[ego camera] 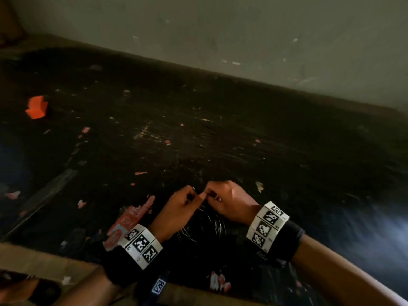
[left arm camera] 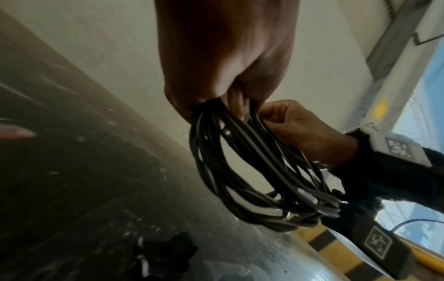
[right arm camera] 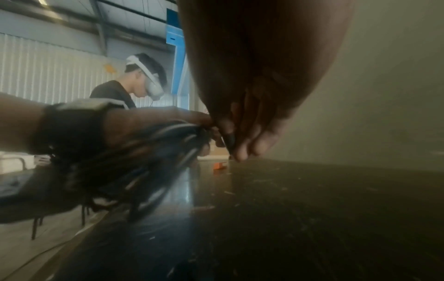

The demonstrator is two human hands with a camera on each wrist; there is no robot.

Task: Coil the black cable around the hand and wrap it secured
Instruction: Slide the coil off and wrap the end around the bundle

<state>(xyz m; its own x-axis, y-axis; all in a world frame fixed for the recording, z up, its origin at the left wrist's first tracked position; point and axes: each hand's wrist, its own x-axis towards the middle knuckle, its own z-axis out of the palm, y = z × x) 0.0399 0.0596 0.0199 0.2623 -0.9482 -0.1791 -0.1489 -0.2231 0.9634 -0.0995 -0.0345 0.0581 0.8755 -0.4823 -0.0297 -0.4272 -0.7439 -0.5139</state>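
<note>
Scratched and matt, the dark tabletop (ego camera: 220, 133) is flecked with pale scraps and meets a dull grey-green wall (ego camera: 242, 29); a small orange block (ego camera: 37, 107) sits far off to the left. Above the near edge, the left hand (ego camera: 176, 210) grips the black cable (left arm camera: 252, 167), a bundle of thin, smooth, glossy loops that droops from its curled fingers (left arm camera: 236, 102) into a slack oval; the right hand (ego camera: 227, 202) meets it fingertip to fingertip, its fingers pressed together and pinching a strand at the top of the coil. Both wrists wear black bands with white checkered marker blocks.
</note>
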